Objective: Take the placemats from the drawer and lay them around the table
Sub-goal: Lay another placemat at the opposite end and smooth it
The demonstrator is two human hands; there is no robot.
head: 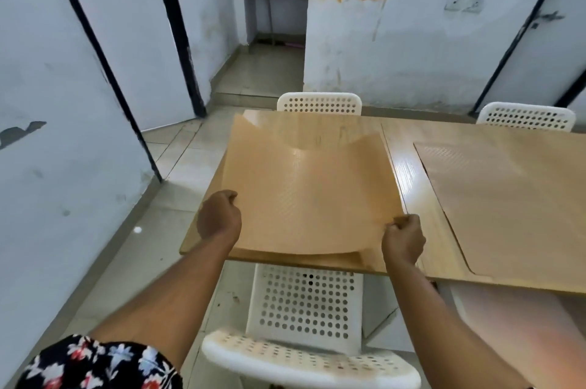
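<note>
A tan, finely dotted placemat [307,192] hangs over the left end of the wooden table [409,185], sagging in the middle with its far corners lifted. My left hand [218,217] grips its near left edge and my right hand [402,238] pinches its near right corner. Beneath its near edge the rim of another sheet [304,253] shows on the table. A second placemat [507,201] lies flat on the table to the right.
A white perforated chair [306,319] stands tucked under the table right in front of me. Two more white chairs [319,102] [526,117] stand at the far side. White walls and doors close in on the left, tiled floor between.
</note>
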